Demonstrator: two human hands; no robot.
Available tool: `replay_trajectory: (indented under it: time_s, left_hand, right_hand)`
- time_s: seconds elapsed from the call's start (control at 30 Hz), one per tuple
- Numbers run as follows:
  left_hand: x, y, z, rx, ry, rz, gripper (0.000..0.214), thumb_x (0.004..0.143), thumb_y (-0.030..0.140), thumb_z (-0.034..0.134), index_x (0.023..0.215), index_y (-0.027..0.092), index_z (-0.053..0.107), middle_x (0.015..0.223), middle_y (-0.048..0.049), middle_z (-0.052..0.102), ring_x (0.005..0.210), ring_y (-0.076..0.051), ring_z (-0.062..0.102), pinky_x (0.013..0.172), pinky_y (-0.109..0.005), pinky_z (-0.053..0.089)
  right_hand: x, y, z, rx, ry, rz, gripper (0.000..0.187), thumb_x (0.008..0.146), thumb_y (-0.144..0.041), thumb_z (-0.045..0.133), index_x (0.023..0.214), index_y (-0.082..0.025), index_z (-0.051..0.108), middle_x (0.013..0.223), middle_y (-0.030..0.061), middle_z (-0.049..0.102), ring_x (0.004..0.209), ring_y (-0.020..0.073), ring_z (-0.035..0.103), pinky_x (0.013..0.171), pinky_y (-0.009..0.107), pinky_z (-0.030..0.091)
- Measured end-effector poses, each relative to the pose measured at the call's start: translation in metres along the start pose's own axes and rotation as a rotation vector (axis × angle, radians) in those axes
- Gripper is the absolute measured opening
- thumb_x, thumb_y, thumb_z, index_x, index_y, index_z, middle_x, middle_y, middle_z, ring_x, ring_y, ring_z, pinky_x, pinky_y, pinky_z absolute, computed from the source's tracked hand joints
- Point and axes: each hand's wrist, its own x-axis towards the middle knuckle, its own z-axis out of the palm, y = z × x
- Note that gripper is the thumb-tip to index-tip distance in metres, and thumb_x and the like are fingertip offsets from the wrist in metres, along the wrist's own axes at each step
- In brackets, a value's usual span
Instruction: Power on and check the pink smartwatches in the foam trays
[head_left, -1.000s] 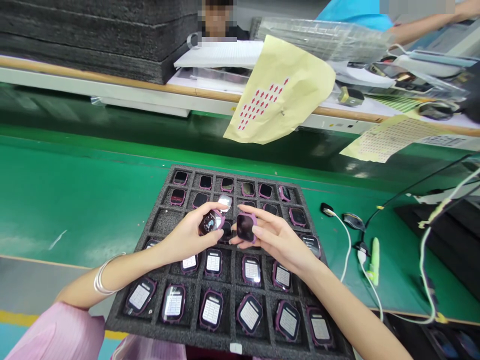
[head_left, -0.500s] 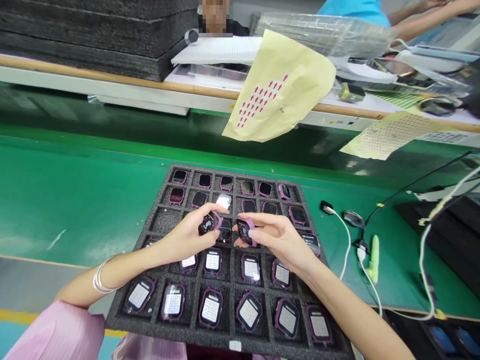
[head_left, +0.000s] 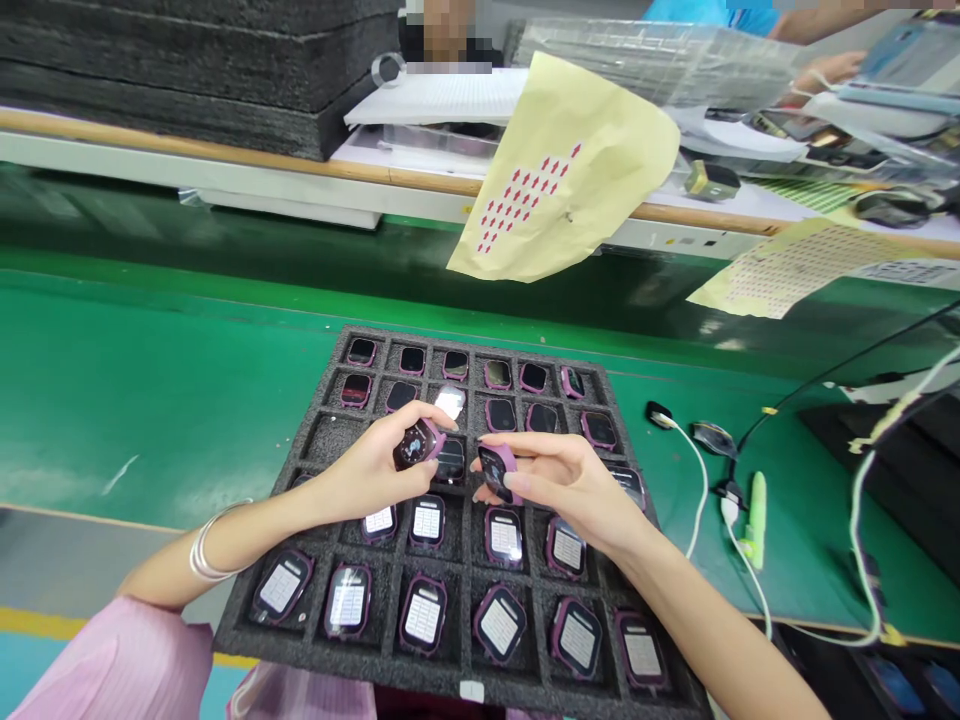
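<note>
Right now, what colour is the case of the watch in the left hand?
Purple-pink, around a dark screen: watch in left hand, head view.

The left hand is holding a lit watch case, its purple rim framing a black face that is glowing with small blue and pink marks. The right hand is pinching a dark watch case, purple-edged with a plain black screen. The foam tray is showing charcoal black. Its near rows are carrying purple cases with white labels printed in fine grids. The counter is showing bright green. A pale yellow sheet is bearing rows of red arrows. A pink sleeve and silver bangles are showing on the left arm.
</note>
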Motion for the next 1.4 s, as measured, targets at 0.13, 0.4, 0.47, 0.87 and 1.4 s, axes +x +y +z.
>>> replay_trajectory:
  time_s: [0.13,0.4,0.47,0.87,1.4]
  left_hand:
    - [-0.0004,0.0024,-0.0021,-0.001,0.016,-0.011,0.037,0.075,0.007,0.052,0.11,0.019,0.052,0.088,-0.0007,0.056,0.076,-0.014,0.053,0.071,-0.025,0.042]
    - [0.0016,0.0005,-0.0013,0.009,0.02,-0.039,0.04,0.08,0.013,0.055,0.118,0.021,0.049,0.095,-0.0011,0.056,0.08,-0.014,0.052,0.067,-0.022,0.041]
    - [0.0019,-0.0006,-0.0001,0.001,0.015,-0.04,0.039,0.08,0.013,0.055,0.118,0.02,0.049,0.095,-0.0011,0.056,0.081,-0.014,0.053,0.069,-0.023,0.041]
    - [0.0023,0.0014,-0.0024,0.049,-0.02,-0.036,0.038,0.076,0.009,0.051,0.113,0.019,0.05,0.097,-0.0026,0.059,0.088,-0.017,0.055,0.079,-0.027,0.043]
    - [-0.0001,0.0005,-0.0015,-0.002,0.033,-0.051,0.032,0.079,0.011,0.054,0.109,0.019,0.051,0.088,-0.0002,0.053,0.078,-0.014,0.051,0.067,-0.023,0.04]
  right_hand:
    - [-0.001,0.0005,-0.0003,-0.007,-0.015,-0.002,0.036,0.078,-0.024,0.073,0.113,-0.018,0.067,0.09,0.009,0.073,0.077,0.0226,0.07,0.076,0.036,0.055]
    - [0.0006,0.0018,0.0003,-0.007,-0.037,-0.002,0.036,0.08,-0.024,0.072,0.115,-0.019,0.065,0.094,0.0078,0.071,0.079,0.0218,0.071,0.076,0.035,0.055]
    - [0.0007,0.0016,0.0003,-0.003,-0.04,-0.006,0.037,0.08,-0.023,0.071,0.116,-0.019,0.064,0.093,0.0071,0.071,0.08,0.0216,0.07,0.077,0.034,0.054]
    - [-0.0008,0.0019,-0.0022,0.002,-0.031,-0.012,0.035,0.08,-0.022,0.071,0.114,-0.019,0.065,0.092,0.0081,0.072,0.081,0.0221,0.07,0.079,0.036,0.053]
    - [-0.0054,-0.0012,-0.0018,-0.03,-0.066,-0.039,0.033,0.082,-0.024,0.069,0.114,-0.018,0.062,0.091,0.0084,0.07,0.084,0.0236,0.069,0.079,0.038,0.053]
